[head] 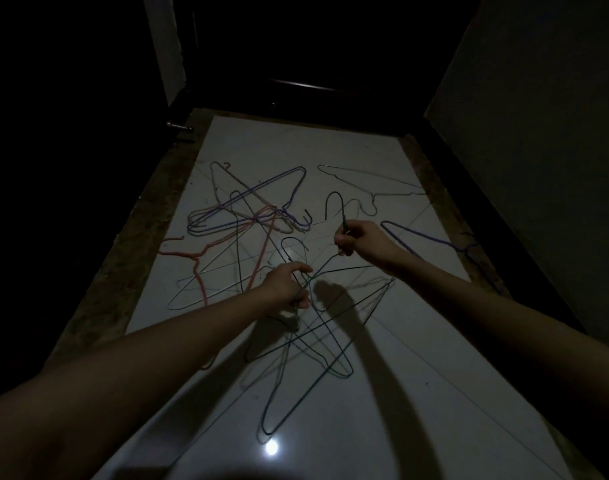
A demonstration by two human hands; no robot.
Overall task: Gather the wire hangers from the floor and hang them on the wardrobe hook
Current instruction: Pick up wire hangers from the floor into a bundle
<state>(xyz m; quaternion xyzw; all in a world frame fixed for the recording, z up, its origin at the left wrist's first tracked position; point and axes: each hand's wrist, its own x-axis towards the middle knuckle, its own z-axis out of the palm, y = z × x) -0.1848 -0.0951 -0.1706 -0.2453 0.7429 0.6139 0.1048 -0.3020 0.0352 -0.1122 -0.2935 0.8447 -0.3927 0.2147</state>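
Above the pale floor (400, 375), both hands (355, 239) grip dark wire hangers (334, 355).

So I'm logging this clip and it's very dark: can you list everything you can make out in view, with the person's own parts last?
purple hangers: several tangled, exact count unclear, far left of the floor
pink hangers: at least one, bent, left, below the purple tangle
pale hanger: one, whitish, far right of the floor
purple hanger: one, right edge, beyond the right wrist
dark hangers: several, dark green or black, overlapping at centre, partly lifted by both hands
floor: pale glossy tiles with one bright light reflection near the bottom
door: one, pale, far left, with a metal knob lower down
left hand: grip on dark wire at centre
right hand: grip on a dark hanger's neck
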